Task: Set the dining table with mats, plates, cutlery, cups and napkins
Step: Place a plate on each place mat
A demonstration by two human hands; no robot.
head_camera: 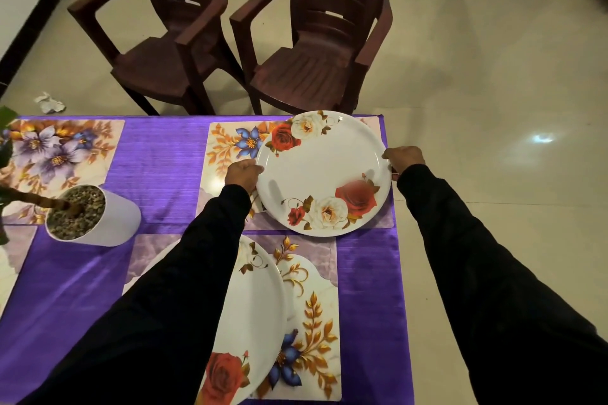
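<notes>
- mats: three floral mats fully or partly in view on the purple table cloth (158,168). the far right mat (230,148) lies at about 1 o'clock from the viewer, the near mat (316,306) at 6 o'clock, the far left mat (62,148) at 10 o'clock. a further mat edge shows at 8 o'clock, cropped.
- plates: the near plate (253,306) rests on the near mat, largely hidden by the left sleeve. judged placed.
- plate in hand: the rose plate (322,171) sits over the far right mat, running past the mat's 3 o'clock edge. cannot tell whether it rests flat or hangs just above.
- left hand (241,174): fingers curled round the plate rim at its 9 o'clock.
- right hand (403,159): fingers curled round the rim at its 3 o'clock.
- far left mat bears no plate.
- cutlery, cups, napkins: none seen on the table. judged not yet begun.
- other items: a white plant pot (95,217) stands at 9 o'clock between the mats; two brown chairs (296,59) stand at 12 o'clock beyond the table; crumpled paper (49,102) lies on the floor at 11 o'clock.
- assessment: early stage; mats appear laid, plates partway.
</notes>
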